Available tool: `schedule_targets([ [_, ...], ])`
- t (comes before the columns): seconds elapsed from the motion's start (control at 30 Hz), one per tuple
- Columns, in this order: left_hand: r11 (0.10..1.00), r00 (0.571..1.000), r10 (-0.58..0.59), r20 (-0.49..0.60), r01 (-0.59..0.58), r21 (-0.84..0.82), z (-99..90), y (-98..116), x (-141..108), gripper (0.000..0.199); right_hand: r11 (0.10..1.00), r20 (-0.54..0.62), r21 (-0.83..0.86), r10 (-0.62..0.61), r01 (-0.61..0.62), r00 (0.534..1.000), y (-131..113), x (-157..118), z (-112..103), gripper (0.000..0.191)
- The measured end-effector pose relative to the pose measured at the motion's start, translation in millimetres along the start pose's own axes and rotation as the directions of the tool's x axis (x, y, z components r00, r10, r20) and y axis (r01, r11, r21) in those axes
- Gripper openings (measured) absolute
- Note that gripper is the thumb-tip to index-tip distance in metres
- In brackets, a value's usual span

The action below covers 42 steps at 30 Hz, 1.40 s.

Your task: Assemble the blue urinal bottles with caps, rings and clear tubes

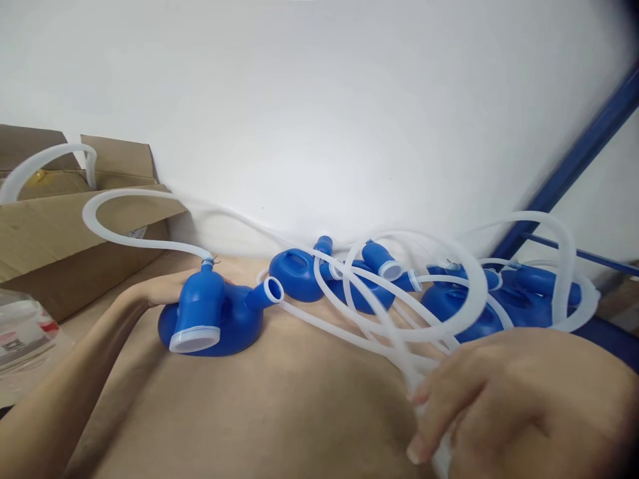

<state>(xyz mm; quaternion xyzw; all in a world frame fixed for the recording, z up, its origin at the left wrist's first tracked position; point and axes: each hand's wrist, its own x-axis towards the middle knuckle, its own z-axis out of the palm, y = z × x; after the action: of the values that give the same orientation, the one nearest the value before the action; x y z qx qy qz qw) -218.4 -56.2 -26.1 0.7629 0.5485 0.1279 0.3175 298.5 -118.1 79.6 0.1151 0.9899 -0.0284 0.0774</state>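
Note:
A blue plastic urinal bottle rests on the brown surface at the left. A blue funnel-like cup with a white rim lies across its front, joined at the top to a looping white tube. My left hand reaches round the back of this bottle at its handle side, and its fingertips are hidden. In the right foreground my right hand is closed, slightly blurred, around translucent white tubing. That tubing runs up toward the coils over the other bottles.
Several more blue urinal bottles with tangled tubes stand along the white wall. An open cardboard box is at the left, with a clear plastic bag before it. A blue metal frame slants up at the right.

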Motion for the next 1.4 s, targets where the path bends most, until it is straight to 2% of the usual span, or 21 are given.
schedule_targets([
  [0.03, 1.0, 1.0, 0.003, 0.002, -0.003, -0.004, 0.3, 1, 0, 0.074, 0.96, 0.008, 0.185, -0.213, 0.208, 0.977, -2, 16, -1, 0.018],
  [0.07, 1.0, 1.0, 0.005, 0.003, -0.005, -0.009, 0.6, 1, 0, 0.074, 0.888, -0.048, 0.322, -0.33, 0.327, 0.943, -4, 35, 1, 0.028],
  [0.1, 1.0, 1.0, 0.003, 0.001, -0.003, -0.014, 0.9, 0, 0, 0.074, 0.896, -0.066, 0.353, -0.262, 0.268, 0.963, -5, 55, 6, 0.041],
  [0.13, 1.0, 1.0, -0.001, -0.002, 0.001, -0.02, 1.0, -1, 0, 0.073, 0.939, -0.084, 0.317, -0.115, 0.136, 0.99, -6, 76, 13, 0.047],
  [0.17, 1.0, 1.0, -0.006, -0.006, 0.006, -0.026, 1.1, -3, 0, 0.073, 0.968, -0.143, 0.247, 0.092, -0.055, 0.985, -6, 96, 21, 0.046],
  [0.2, 0.999, 1.0, -0.011, -0.009, 0.01, -0.032, 1.1, -5, 1, 0.073, 0.965, -0.14, 0.164, 0.229, -0.206, 0.963, -5, 115, 30, 0.046],
  [0.23, 0.999, 1.0, -0.016, -0.01, 0.015, -0.038, 0.9, -7, 1, 0.074, 0.951, -0.144, 0.103, 0.305, -0.293, 0.941, -2, 133, 38, 0.043],
  [0.27, 0.999, 1.0, -0.02, -0.009, 0.02, -0.043, 0.7, -10, 2, 0.077, 0.934, -0.189, 0.096, 0.356, -0.343, 0.915, 1, 149, 45, 0.044],
  [0.33, 0.999, 1.0, -0.026, -0.005, 0.025, -0.048, 0.0, -14, 3, 0.084, 0.884, -0.273, 0.252, 0.455, -0.394, 0.848, 11, 175, 56, 0.043],
  [0.4, 0.999, 1.0, -0.027, 0.0, 0.027, -0.046, -0.7, -16, 2, 0.088, 0.85, -0.376, 0.371, 0.505, -0.374, 0.777, 21, 193, 65, 0.038],
  [0.47, 0.999, 1.0, -0.025, 0.003, 0.025, -0.044, -1.1, -17, 2, 0.086, 0.87, -0.462, 0.388, 0.47, -0.305, 0.752, 30, 206, 75, 0.027],
  [0.53, 0.999, 1.0, -0.018, 0.012, 0.018, -0.043, -1.4, -19, 1, 0.083, 0.896, -0.522, 0.383, 0.41, -0.223, 0.748, 37, 214, 85, 0.017],
  [0.63, 0.999, 0.999, 0.0, 0.035, 0.001, -0.047, -1.5, -20, 3, 0.081, 0.872, -0.573, 0.478, 0.402, -0.107, 0.714, 44, 221, 94, 0.016],
  [0.8, 0.998, 0.997, 0.038, 0.064, -0.035, -0.053, -0.4, -19, 8, 0.078, 0.791, -0.557, 0.611, 0.4, 0.033, 0.727, 52, 219, 87, 0.016],
  [0.9, 0.999, 0.997, 0.034, 0.063, -0.034, -0.011, 1.8, -12, 10, 0.071, 0.707, -0.494, 0.707, 0.458, 0.034, 0.739, 50, 217, 81, 0.019],
  [1.0, 0.999, 0.998, 0.041, 0.051, -0.042, 0.03, 4.6, -1, 11, 0.066, 0.669, -0.428, 0.743, 0.493, -0.015, 0.758, 48, 216, 78, 0.031],
  [1.2, 0.997, 0.998, 0.038, 0.052, -0.042, 0.068, 9.2, 7, 14, 0.064, 0.575, -0.316, 0.818, 0.477, -0.02, 0.82, 53, 216, 77, 0.037],
  [1.4, 0.997, 0.997, 0.062, 0.043, -0.064, 0.05, 12.4, -3, 15, 0.07, 0.563, -0.312, 0.826, 0.507, -0.035, 0.803, 51, 216, 75, 0.04],
])
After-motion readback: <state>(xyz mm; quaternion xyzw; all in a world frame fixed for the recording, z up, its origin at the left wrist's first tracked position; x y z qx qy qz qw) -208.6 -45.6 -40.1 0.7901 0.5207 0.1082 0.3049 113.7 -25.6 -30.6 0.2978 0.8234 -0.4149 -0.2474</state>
